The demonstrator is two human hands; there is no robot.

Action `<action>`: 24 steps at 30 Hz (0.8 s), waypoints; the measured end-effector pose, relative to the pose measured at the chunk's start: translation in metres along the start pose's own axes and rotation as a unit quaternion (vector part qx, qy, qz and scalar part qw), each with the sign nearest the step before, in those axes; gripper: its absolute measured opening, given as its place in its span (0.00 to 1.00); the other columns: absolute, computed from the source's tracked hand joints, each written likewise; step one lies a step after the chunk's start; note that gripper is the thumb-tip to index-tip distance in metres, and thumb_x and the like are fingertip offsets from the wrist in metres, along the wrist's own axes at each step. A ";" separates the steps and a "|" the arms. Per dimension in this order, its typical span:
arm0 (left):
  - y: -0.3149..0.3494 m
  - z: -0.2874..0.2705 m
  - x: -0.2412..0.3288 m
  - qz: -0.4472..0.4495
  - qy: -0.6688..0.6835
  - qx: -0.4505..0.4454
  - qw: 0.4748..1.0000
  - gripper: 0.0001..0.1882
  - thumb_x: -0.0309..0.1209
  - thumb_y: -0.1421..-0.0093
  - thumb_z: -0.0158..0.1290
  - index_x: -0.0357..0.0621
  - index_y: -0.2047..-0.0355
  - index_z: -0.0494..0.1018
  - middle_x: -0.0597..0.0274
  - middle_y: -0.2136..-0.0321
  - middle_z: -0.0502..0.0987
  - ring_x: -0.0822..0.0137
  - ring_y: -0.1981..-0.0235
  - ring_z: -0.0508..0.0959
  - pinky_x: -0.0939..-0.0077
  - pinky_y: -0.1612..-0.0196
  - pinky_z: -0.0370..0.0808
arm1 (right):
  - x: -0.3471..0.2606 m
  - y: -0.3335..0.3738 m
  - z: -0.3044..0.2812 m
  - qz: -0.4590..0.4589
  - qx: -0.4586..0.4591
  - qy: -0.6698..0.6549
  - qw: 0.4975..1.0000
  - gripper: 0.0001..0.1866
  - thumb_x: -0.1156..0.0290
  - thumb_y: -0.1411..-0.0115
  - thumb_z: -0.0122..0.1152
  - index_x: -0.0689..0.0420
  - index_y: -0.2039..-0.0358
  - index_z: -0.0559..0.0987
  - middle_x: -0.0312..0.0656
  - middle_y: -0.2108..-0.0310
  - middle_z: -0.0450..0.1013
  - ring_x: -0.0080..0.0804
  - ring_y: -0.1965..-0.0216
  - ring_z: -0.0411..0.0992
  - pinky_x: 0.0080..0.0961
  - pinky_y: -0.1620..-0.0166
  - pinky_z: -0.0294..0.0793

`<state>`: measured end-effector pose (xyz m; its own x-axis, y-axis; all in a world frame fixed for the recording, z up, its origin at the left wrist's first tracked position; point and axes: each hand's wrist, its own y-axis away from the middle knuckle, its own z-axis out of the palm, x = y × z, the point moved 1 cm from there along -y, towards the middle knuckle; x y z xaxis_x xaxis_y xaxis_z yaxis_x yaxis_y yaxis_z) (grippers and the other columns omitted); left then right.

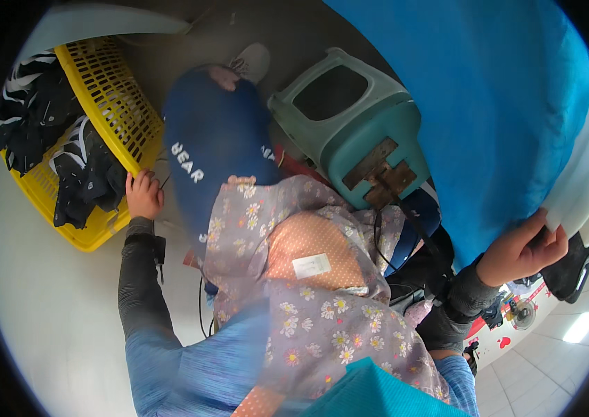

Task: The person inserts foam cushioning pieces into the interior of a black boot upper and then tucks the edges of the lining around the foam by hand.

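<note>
My left hand is closed over the near rim of a yellow plastic basket at the left. The basket is tilted and holds several black fabric pieces with white trim; their exact kind is unclear. On the right, my right hand has its fingers bent and pinched at the lower edge of a white sheet. Against this white layer lies a large, smooth blue sheet that fills the upper right. Whether the two layers are one piece I cannot tell.
A green plastic stool with a rusty metal bracket stands right of my legs. A dark cable loops below it. A flowered apron covers my lap. Beyond my right arm are a tiled floor and a dark object.
</note>
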<state>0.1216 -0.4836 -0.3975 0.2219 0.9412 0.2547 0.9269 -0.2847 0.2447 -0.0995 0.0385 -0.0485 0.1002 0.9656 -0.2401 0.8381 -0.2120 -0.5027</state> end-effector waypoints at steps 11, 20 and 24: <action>0.015 0.011 -0.001 -0.015 0.015 -0.020 1.000 0.21 0.33 0.43 0.48 0.38 0.51 0.71 0.55 0.48 0.72 0.56 0.41 0.67 0.48 0.34 0.55 | 0.048 -0.034 0.024 -0.192 -0.044 0.052 0.979 0.37 0.63 0.42 0.67 0.62 0.46 0.51 0.51 0.55 0.62 0.36 0.53 0.65 0.36 0.47 0.67; -0.010 -0.008 0.016 -0.003 0.051 0.025 0.998 0.11 0.26 0.50 0.50 0.39 0.65 0.75 0.60 0.50 0.73 0.62 0.40 0.67 0.48 0.34 0.54 | 0.041 -0.035 0.032 -0.281 0.052 0.320 0.903 0.49 0.55 0.61 0.82 0.66 0.52 0.56 0.55 0.57 0.65 0.45 0.61 0.73 0.38 0.57 0.79; -0.003 -0.014 0.015 0.006 0.066 0.032 0.997 0.13 0.29 0.53 0.55 0.42 0.65 0.75 0.64 0.51 0.73 0.64 0.41 0.67 0.49 0.35 0.55 | 0.044 -0.027 0.023 -0.236 0.042 0.243 0.940 0.47 0.56 0.58 0.81 0.66 0.51 0.56 0.57 0.56 0.65 0.46 0.58 0.73 0.39 0.55 0.77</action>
<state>0.1175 -0.4710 -0.3814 0.1948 0.9047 0.3790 0.9428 -0.2792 0.1819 -0.1299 0.0836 -0.0648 -0.0225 0.9052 0.4244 0.8075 0.2668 -0.5261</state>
